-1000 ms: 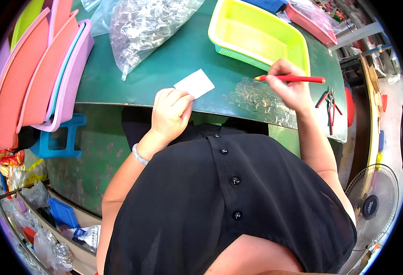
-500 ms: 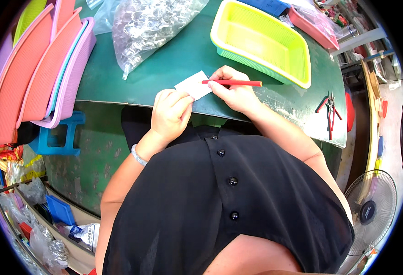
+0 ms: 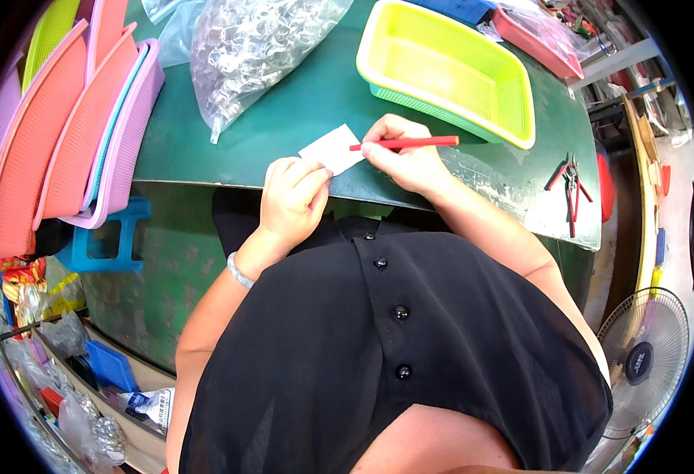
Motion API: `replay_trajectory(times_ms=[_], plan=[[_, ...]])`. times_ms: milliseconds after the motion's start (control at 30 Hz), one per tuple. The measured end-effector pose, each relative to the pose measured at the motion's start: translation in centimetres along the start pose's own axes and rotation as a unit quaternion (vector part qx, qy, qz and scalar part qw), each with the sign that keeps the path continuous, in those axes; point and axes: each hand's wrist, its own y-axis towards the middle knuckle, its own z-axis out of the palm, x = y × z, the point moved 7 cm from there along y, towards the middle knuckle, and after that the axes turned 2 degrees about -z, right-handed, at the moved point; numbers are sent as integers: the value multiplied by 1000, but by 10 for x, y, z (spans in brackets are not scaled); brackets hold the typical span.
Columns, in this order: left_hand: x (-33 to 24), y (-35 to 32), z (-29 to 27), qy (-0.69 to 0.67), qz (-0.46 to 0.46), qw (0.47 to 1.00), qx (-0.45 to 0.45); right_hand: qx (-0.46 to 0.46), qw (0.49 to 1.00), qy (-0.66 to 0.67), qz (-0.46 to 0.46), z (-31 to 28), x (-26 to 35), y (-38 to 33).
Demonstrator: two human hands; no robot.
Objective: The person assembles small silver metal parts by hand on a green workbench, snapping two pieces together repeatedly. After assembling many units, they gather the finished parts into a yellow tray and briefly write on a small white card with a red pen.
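Observation:
A small white slip of paper (image 3: pixel 330 150) lies at the near edge of the green table. My left hand (image 3: pixel 292 193) is closed at its lower left corner, fingers curled with the tips on the paper; the thumb is partly hidden. My right hand (image 3: pixel 405 158) pinches a slim red pen (image 3: pixel 418 143) between thumb and fingers. One end of the pen is over the right part of the paper, while its long orange-tipped end sticks out to the right. Whether the pen touches the paper cannot be made out.
Beyond the paper are a clear bag of small transparent pieces (image 3: pixel 260 55) and a yellow-green basket (image 3: pixel 450 107). Red-handled pliers (image 3: pixel 572 189) lie at the table's right. Stacked baskets (image 3: pixel 71 134) stand at left above a blue stool (image 3: pixel 110 241). A fan (image 3: pixel 639 363) is at lower right.
The pen and the fingers of my right hand have shifted slightly to the right. My left hand stays at the paper's corner. The whole view has moved a little.

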Motion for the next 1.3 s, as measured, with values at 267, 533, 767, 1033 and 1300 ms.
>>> replay_trajectory(times_ms=[267,533,767,1033,1300], plan=[[0,-1,1,4,5,1000,0,-63,991,113,16,-53,22,-16],[0,1,2,5,2,1000,1,21,999,-32,3,0,16,-16],[-2,2,0,6,0,1000,8,-30,985,-92,-141,9,19,-18],[0,2,6,2,6,1000,31,-200,957,-121,-173,-107,70,-44],[-7,6,5,17,-8,998,58,-323,798,-509,-14,-305,52,-39]])
